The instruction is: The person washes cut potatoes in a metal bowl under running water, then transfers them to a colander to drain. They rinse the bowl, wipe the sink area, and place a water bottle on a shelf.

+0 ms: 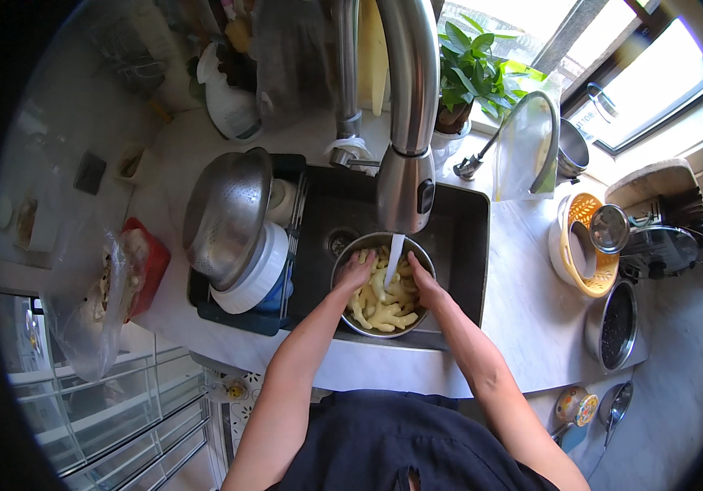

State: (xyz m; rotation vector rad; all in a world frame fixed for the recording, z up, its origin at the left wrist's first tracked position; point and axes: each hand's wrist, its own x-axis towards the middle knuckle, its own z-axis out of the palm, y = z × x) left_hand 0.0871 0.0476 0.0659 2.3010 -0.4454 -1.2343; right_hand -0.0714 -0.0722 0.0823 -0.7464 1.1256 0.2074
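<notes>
A round stainless steel bowl (383, 335) stands in the dark sink (459, 245), filled with pale yellow, finger-like pieces (388, 310) that look like chicken feet. Water runs onto them from the pull-down faucet head (405, 193). My left hand (356, 270) reaches into the bowl's left side, its fingers against the pieces. At the right side, my right hand (423, 281) is inside the rim, fingers apart and touching the pieces. Neither hand plainly grips a piece; some fingertips are hidden among them.
Left of the bowl, a metal colander (229, 215) and a white bowl (259, 276) sit on a dark rack (238, 322). Farther left is a red container (152, 264). On the right counter are a yellow basket (600, 282) and a metal pan (594, 328). A potted plant (471, 67) stands behind.
</notes>
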